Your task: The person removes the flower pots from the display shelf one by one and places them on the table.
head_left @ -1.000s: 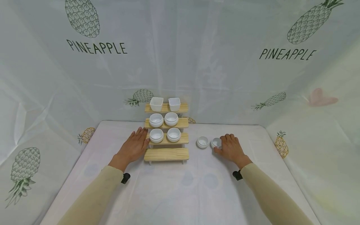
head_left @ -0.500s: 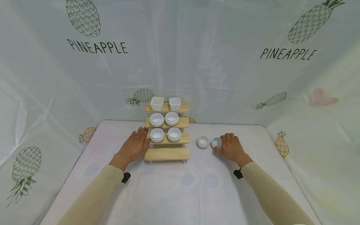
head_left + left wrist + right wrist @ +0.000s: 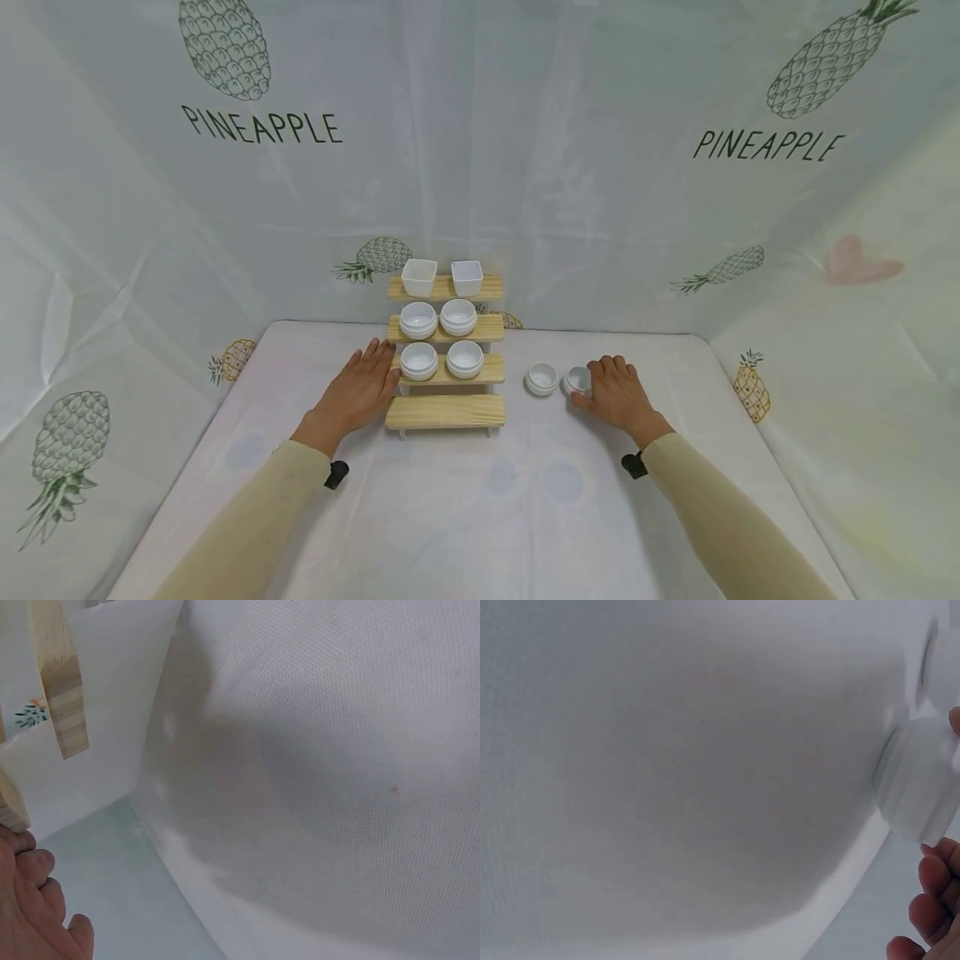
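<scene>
The pale table (image 3: 450,525) filled the lower part of my feed, its near edge out of view and its side edges converging toward the far one. Two sleeves (image 3: 247,517) reached in from the near side, where I had the widest room for moving, in front of the tiered stand (image 3: 445,412). The left hand (image 3: 352,387) lay with straight fingers against the stand's left end, gripping nothing. The right hand (image 3: 618,396) had a narrow pinch on a cup (image 3: 576,381), thumb nearer, fingers beyond; that cup sat in the table's far half, right of the stand. I judged it light, stiff, rather slick and liable to chip, best taken by the wall below its rim. Another cup (image 3: 541,380) stood just left across a slim gap; the table's right edge was well apart. Farther back, four bowls (image 3: 418,362) stood in pairs on the middle tiers, two square pots (image 3: 419,278) on the top one, and the pineapple-print sheet (image 3: 600,208) rose behind the far edge.
</scene>
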Available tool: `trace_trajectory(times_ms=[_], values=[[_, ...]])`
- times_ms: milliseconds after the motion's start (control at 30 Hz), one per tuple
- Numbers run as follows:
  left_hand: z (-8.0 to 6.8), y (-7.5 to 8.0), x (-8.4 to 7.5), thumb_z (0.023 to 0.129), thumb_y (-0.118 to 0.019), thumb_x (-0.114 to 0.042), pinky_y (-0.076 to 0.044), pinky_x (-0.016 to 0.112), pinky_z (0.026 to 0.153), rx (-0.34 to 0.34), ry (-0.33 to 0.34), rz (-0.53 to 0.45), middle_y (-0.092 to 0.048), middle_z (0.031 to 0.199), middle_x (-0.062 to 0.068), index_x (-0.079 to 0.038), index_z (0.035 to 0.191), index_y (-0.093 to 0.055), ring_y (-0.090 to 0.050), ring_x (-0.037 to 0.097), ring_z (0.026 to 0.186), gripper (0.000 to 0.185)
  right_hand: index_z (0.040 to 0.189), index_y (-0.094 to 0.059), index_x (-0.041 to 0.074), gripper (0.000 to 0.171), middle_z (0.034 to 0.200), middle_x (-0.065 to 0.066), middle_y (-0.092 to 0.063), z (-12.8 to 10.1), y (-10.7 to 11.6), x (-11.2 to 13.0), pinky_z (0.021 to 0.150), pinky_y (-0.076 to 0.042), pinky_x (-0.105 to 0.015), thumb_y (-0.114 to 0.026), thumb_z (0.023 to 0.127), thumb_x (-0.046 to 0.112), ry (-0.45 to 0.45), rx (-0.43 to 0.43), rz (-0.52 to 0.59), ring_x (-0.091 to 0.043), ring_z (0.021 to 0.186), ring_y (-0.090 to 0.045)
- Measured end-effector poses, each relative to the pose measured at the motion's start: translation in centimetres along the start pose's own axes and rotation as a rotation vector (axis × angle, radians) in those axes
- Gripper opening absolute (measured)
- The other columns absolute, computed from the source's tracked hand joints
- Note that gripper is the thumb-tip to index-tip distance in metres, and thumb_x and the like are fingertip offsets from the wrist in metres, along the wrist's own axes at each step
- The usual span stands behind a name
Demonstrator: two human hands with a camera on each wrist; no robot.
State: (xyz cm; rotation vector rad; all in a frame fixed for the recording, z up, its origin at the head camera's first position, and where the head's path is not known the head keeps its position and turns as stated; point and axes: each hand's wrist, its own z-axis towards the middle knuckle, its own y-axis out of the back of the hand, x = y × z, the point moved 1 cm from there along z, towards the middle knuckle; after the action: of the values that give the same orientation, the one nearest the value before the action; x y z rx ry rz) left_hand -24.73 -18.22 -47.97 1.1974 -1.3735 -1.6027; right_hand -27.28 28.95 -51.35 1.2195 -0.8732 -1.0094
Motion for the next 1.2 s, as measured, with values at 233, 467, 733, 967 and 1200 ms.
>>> trace_trajectory(times_ms=[233, 467, 733, 967, 1200], values=[[0.0, 0.0, -0.1, 0.116, -0.019, -0.046, -0.014, 0.056, 0.133, -0.003, 0.003, -0.003, -0.020, 0.174, 0.021, 0.003, 0.167, -0.018, -0.012, 0.038, 0.164, 0.071, 0.131, -0.060, -0.008, 0.070, 0.115, -0.021, -0.060, 0.5, 1.5, 1.2, 0.087, -0.044, -0.049, -0.070, 0.093, 0.050, 0.026, -0.103, 0.038, -0.038, 0.106, -0.051], [-0.1, 0.1, -0.1, 0.116, -0.018, -0.046, -0.014, 0.057, 0.133, 0.003, 0.003, 0.001, -0.019, 0.175, 0.021, 0.003, 0.167, -0.017, -0.012, 0.038, 0.164, 0.071, 0.130, -0.061, -0.006, 0.071, 0.116, -0.022, -0.063, 1.6, 3.8, 5.5, 0.090, -0.047, -0.052, -0.074, 0.091, 0.051, 0.081, -0.253, 0.064, -0.041, 0.110, -0.054], [-0.1, 0.2, 0.0, 0.116, -0.020, -0.046, -0.015, 0.057, 0.133, -0.005, -0.004, 0.010, -0.019, 0.175, 0.021, 0.003, 0.167, -0.018, -0.012, 0.038, 0.164, 0.070, 0.132, -0.062, -0.003, 0.072, 0.117, -0.018, -0.063, 3.5, 7.0, 12.3, 0.086, -0.047, -0.050, -0.076, 0.091, 0.054, 0.170, -0.361, 0.087, -0.038, 0.106, -0.055], [-0.1, 0.1, 0.1, 0.116, -0.021, -0.046, -0.014, 0.056, 0.133, -0.004, -0.002, 0.007, -0.019, 0.175, 0.020, 0.002, 0.167, -0.017, -0.011, 0.038, 0.164, 0.070, 0.121, -0.065, 0.000, 0.066, 0.111, -0.016, -0.064, 4.9, 7.0, 17.2, 0.083, -0.048, -0.049, -0.076, 0.089, 0.057, 0.237, -0.407, 0.066, -0.037, 0.102, -0.057], [-0.2, 0.3, -0.1, 0.116, -0.021, -0.045, -0.013, 0.056, 0.133, 0.009, 0.006, -0.001, -0.018, 0.175, 0.020, 0.002, 0.168, -0.017, -0.010, 0.038, 0.164, 0.070, 0.106, -0.065, 0.003, 0.060, 0.096, -0.012, -0.061, 5.6, 5.9, 19.0, 0.078, -0.046, -0.043, -0.071, 0.091, 0.061, 0.195, -0.383, -0.035, -0.033, 0.093, -0.054]])
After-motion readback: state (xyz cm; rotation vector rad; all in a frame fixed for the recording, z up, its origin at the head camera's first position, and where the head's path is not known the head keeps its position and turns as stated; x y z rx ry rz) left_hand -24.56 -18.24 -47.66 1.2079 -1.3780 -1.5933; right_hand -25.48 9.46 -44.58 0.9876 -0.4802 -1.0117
